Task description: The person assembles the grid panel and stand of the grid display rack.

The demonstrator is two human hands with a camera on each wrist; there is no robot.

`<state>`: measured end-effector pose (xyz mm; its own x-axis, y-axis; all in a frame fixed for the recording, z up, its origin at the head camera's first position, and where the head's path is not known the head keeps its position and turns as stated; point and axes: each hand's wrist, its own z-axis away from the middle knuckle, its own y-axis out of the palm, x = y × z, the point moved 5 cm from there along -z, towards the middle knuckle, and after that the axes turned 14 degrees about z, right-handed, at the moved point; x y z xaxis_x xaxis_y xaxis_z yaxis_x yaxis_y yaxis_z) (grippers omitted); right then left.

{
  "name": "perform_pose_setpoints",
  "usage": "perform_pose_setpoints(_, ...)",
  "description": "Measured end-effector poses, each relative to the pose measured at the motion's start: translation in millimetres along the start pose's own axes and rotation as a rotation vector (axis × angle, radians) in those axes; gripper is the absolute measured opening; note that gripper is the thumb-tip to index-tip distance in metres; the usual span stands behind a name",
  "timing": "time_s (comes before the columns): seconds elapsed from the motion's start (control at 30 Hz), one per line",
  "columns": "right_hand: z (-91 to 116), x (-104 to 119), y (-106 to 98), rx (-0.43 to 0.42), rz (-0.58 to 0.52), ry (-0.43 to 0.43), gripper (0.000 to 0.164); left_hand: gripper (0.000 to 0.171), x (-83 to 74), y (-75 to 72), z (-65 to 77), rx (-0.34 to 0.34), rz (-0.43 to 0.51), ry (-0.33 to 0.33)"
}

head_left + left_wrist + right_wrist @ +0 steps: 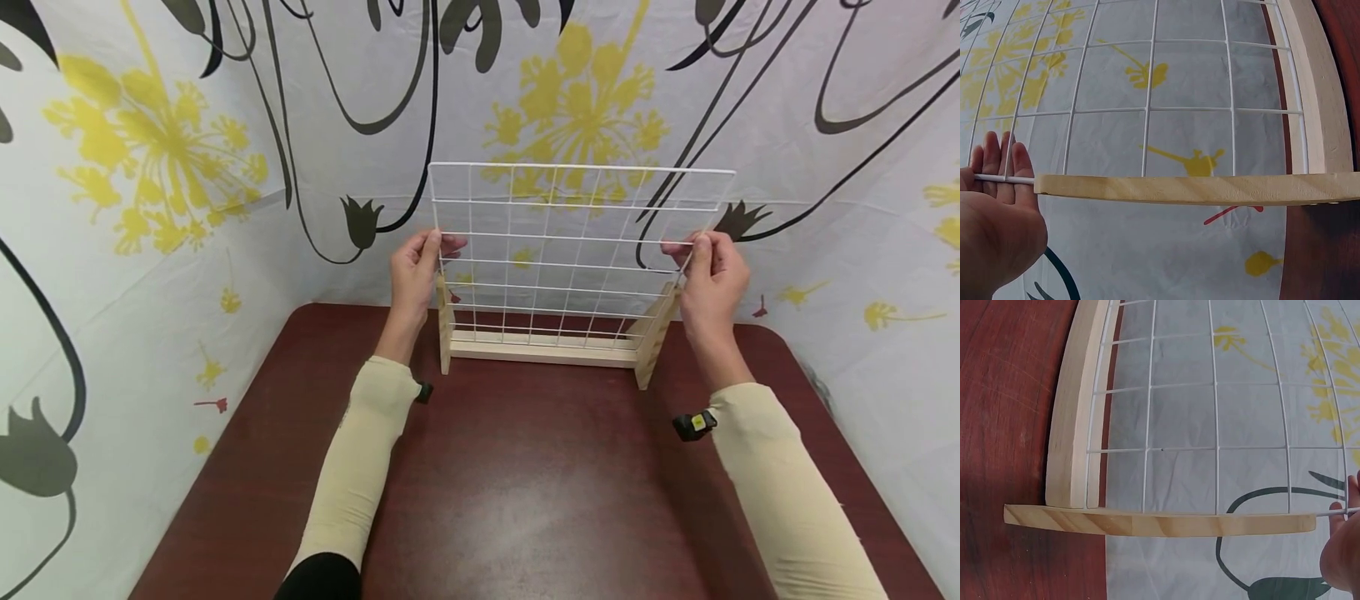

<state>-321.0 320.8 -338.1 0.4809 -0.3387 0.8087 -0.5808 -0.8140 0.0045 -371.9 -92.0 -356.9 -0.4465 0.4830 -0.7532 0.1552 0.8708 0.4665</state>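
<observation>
A white wire grid panel (585, 169) stands upright within a pale wooden stand (540, 349) on the table. My left hand (414, 273) grips the panel's left edge wire just above the stand's left side piece (445, 325). On the opposite edge my right hand (714, 279) pinches the wire above the right side piece (657, 337). In the left wrist view the fingers (1024, 165) lie behind the edge wire, close to the tip of the wooden side piece (1197, 189). The right wrist view catches only part of the right hand (1342, 555), at the frame's edge.
The dark red-brown table (525, 467) extends toward me from the stand. A white cloth (300, 225) with yellow and grey plant prints hangs behind and along both sides. A small black camera (694, 425) sits on the right wrist.
</observation>
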Motion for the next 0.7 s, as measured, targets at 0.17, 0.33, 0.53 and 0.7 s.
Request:
perform_pose_setpoints(0.17,2.5,4.0,-1.2,0.007,0.071,-0.013,0.028,0.026,-1.0,-0.5,1.8,-0.016,-0.012,-0.033)
perform_pose_setpoints(0.33,4.6,6.0,-0.3,0.013,-0.002,-0.015,0.028,0.028,-3.8,-1.6,3.6,-0.019,-0.038,-0.07)
perform_pose_setpoints(0.53,5.1,3.3,0.1,0.013,-0.057,-0.006,0.025,0.03,-7.8,-1.0,3.2,-0.011,-0.07,-0.098)
perform_pose_setpoints(0.7,5.8,0.6,0.8,0.01,-0.062,-0.015,0.026,0.032,-7.0,-0.7,3.8,-0.045,-0.128,-0.1)
